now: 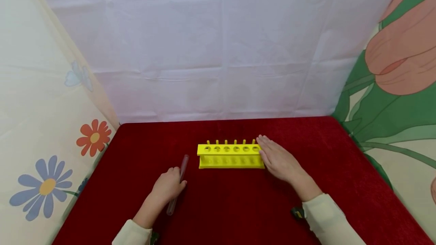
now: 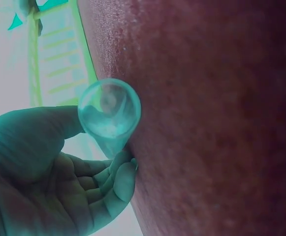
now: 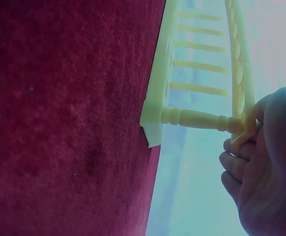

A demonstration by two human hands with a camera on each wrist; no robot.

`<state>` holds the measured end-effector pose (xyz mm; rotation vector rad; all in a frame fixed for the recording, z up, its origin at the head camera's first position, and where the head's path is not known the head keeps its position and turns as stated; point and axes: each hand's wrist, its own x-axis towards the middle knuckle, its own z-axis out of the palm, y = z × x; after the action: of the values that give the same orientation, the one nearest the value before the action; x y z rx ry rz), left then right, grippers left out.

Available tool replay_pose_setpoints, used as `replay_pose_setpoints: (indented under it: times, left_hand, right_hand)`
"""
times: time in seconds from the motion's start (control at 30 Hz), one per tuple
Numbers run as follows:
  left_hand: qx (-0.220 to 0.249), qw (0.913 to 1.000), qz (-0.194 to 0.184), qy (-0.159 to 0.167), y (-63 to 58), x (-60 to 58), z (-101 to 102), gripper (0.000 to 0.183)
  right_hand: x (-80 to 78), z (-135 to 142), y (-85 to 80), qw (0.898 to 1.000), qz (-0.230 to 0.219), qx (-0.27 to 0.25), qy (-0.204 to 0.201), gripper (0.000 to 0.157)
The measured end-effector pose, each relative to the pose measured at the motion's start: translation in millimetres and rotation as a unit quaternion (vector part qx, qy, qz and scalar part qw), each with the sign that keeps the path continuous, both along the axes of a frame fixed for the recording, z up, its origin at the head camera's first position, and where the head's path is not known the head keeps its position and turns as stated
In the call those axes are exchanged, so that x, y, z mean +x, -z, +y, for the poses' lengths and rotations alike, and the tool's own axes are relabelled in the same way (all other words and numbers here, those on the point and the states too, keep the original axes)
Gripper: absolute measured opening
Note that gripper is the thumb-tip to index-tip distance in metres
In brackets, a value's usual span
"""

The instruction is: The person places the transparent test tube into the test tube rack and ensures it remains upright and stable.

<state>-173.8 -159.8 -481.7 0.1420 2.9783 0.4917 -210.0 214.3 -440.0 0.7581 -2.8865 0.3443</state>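
Observation:
My left hand holds a clear test tube above the red cloth, left of a yellow test tube rack. The tube slants, its upper end toward the back. In the left wrist view, its round end faces the camera, between thumb and fingers. My right hand is at the rack's right end. In the right wrist view, the thumb and fingers hold the end of the rack's top plate. No tubes show in the rack's holes; upright pegs line its back.
A red cloth covers the table. White sheeting hangs behind it. Flower-printed cloth walls stand at the left and right sides. A small dark object is by the right wrist.

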Motion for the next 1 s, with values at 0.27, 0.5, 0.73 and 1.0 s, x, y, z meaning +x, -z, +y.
replay_pose_setpoints:
  times: [0.27, 0.5, 0.73, 1.0]
  left_hand:
    - [0.011, 0.9999, 0.002, 0.003, -0.9, 0.0, -1.0, 0.024]
    - [0.037, 0.9993, -0.002, 0.004, -2.7, 0.0, -3.9, 0.023]
    - [0.082, 0.9964, -0.019, -0.01, -5.5, -0.1, -7.7, 0.021]
    - [0.141, 0.989, -0.036, -0.024, -10.2, -3.6, -15.2, 0.038]
  right_hand:
    - [0.0, -0.1, 0.9, 1.0, 0.002, 0.002, 0.002, 0.051]
    - [0.4, -0.4, 0.7, 1.0, 0.003, 0.0, 0.001, 0.05]
    - [-0.3, 0.2, 2.4, 1.0, 0.002, -0.002, 0.002, 0.05]
    - [-0.2, 0.1, 2.1, 1.0, 0.0, -0.005, 0.002, 0.05]
